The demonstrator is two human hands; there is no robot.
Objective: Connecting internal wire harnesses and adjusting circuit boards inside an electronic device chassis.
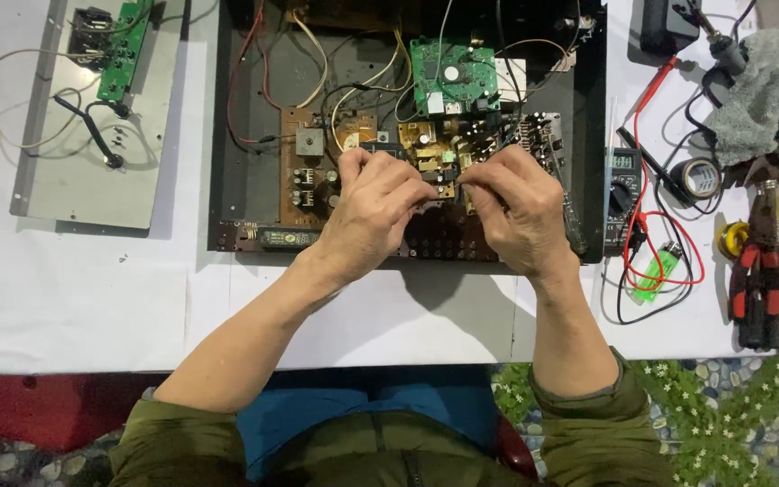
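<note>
Both hands meet over the brown circuit board (362,162) inside the open black case (236,135): the left hand (373,216) and right hand (520,212) pinch fingertips together on something too small to make out. Their backs hide the board's middle. Right of the case lie a multimeter (622,194), tape roll (701,178) and pliers (759,271); beyond the hands sits a green board (453,77), wires crowding it.

A multimeter (623,194) lies just right of the open black chassis (592,135); its small rectangular grey screen (622,160) sits at its far end. No packages or signs.
</note>
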